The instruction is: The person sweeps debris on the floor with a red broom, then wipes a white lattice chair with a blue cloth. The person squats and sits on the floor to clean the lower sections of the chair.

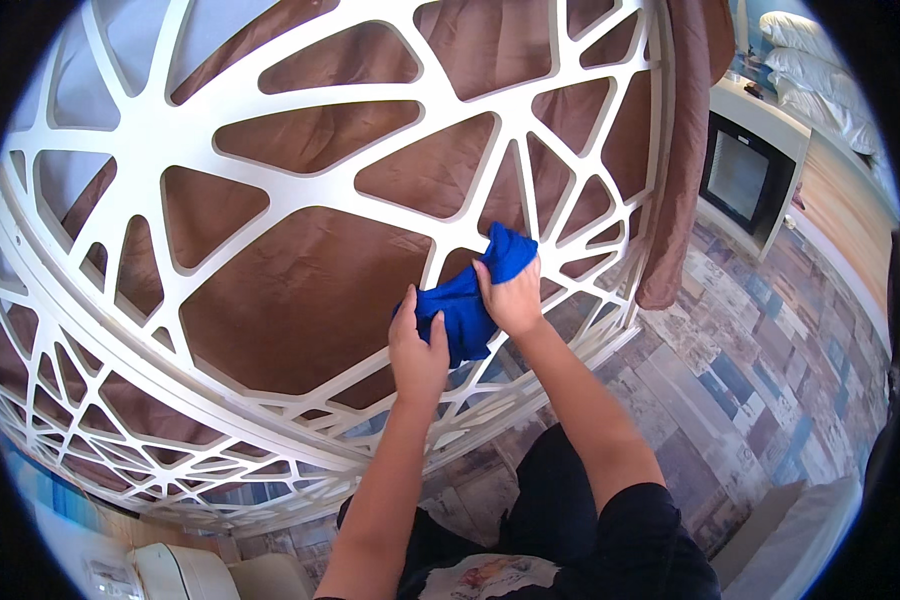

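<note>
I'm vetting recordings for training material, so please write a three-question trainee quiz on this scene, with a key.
1. What colour is the cloth?
A) red
B) blue
C) white
2. True or false: only the left grip touches the cloth.
3. Fill in: ___ fabric shows through the largest opening of the white lattice panel.

Key:
1. B
2. False; the right grip holds it too.
3. Brown
</note>
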`<state>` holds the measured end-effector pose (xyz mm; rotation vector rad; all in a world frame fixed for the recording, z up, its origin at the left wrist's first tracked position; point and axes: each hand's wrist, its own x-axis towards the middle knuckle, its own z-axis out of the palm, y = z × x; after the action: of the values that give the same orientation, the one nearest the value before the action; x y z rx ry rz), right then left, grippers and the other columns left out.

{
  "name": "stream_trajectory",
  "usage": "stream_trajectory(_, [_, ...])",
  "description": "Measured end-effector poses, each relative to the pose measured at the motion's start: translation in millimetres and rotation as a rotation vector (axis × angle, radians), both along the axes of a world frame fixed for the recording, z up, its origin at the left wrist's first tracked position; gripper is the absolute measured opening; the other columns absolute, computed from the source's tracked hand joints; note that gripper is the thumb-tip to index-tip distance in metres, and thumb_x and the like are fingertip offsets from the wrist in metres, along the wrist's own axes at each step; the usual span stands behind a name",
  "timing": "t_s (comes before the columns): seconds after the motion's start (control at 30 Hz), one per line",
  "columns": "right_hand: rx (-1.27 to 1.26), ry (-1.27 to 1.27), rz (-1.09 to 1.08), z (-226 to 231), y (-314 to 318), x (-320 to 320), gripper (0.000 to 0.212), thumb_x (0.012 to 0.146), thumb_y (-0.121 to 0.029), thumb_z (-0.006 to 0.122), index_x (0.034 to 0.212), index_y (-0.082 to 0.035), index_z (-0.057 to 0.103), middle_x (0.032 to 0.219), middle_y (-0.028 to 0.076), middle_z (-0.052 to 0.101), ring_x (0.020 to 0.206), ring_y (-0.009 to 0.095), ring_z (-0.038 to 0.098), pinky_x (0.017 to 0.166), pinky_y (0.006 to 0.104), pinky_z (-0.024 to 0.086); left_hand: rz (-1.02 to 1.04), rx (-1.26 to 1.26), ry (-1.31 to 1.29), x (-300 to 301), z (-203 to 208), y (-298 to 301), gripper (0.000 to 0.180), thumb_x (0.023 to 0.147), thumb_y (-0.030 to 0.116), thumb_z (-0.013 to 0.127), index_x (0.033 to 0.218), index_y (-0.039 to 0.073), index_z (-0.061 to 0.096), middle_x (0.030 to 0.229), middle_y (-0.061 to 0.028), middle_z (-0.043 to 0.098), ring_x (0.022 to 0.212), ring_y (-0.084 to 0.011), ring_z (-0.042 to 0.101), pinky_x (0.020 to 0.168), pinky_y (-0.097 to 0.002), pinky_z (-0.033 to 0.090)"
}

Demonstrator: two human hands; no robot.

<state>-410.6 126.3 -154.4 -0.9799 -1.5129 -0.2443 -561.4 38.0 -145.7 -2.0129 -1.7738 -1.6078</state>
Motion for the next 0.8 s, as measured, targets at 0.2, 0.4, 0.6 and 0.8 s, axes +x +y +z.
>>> stream_trajectory(0.2, [-0.012, -0.084, 0.170, 27, 8, -7, 0.026, 0.084, -0.023, 0.070, 0.099, -0.002, 0.066, 0.092, 0.018, 0.064, 0.088, 0.038, 0.059, 0.082, 0.0453, 0.044, 0.071, -0.223, 0.014, -27, 31, -5, 0.031, 0.077, 0.011, 0.075, 0.106, 0.002, 0.068, 0.101, -0.0182, 0.069, 0.094, -0.0333, 0.066, 0.084, -0.0390, 0.052])
stream_trajectory(0.4, [-0.127, -0.068, 0.139, -3, 27, 15, 0.028, 0.083, -0.031, 0.073, 0.088, -0.003, 0.069, 0.088, 0.017, 0.065, 0.086, 0.038, 0.059, 0.079, 0.0462, 0.047, -0.006, -0.045, 0.004, -11, 29, 1, 0.029, 0.084, 0.016, 0.070, 0.109, 0.002, 0.066, 0.103, -0.0177, 0.067, 0.094, -0.0312, 0.064, 0.085, -0.0377, 0.050])
stream_trajectory(0.6, [-0.072, 0.008, 0.186, -2, 20, 7, 0.026, 0.081, -0.027, 0.075, 0.092, -0.004, 0.068, 0.093, 0.016, 0.065, 0.088, 0.038, 0.059, 0.081, 0.0465, 0.045, 0.018, -0.186, -0.157, -13, -5, 30, 0.038, 0.098, 0.034, 0.054, 0.110, -0.002, 0.057, 0.098, -0.0212, 0.063, 0.089, -0.0334, 0.062, 0.082, -0.0393, 0.048])
stream_trajectory(0.8, [-0.039, -0.008, 0.218, 0, 18, 12, 0.031, 0.081, -0.024, 0.072, 0.104, -0.004, 0.065, 0.097, 0.015, 0.064, 0.090, 0.038, 0.058, 0.082, 0.0464, 0.043, 0.097, -0.141, -0.079, -12, -17, 32, 0.038, 0.099, 0.035, 0.052, 0.110, -0.001, 0.057, 0.093, -0.0210, 0.061, 0.086, -0.0352, 0.060, 0.081, -0.0384, 0.047])
